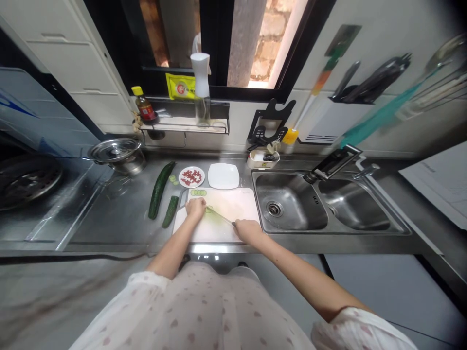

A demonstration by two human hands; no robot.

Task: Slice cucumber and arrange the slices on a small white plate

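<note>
mid-frame, a right hand (250, 231) closes around a knife (224, 217). left hand (196, 209) curls beside a cucumber slice (209, 209), perhaps steadying more; its hold is hidden.

A loose white blouse (204, 311) covers the torso, its thin-looking cloth scattered with small dusty-pink and brownish motifs, some close to heart or petal shapes; a paler vertical strip (229, 316) runs down the front; the left sleeve (149, 282) and the right sleeve (361, 330) are short and full, with soft folds and the same print; both forearms, the left hand (196, 208) and the right hand (248, 231) are bare; the rounded lower edge of the blouse looks slightly blurred.
</note>
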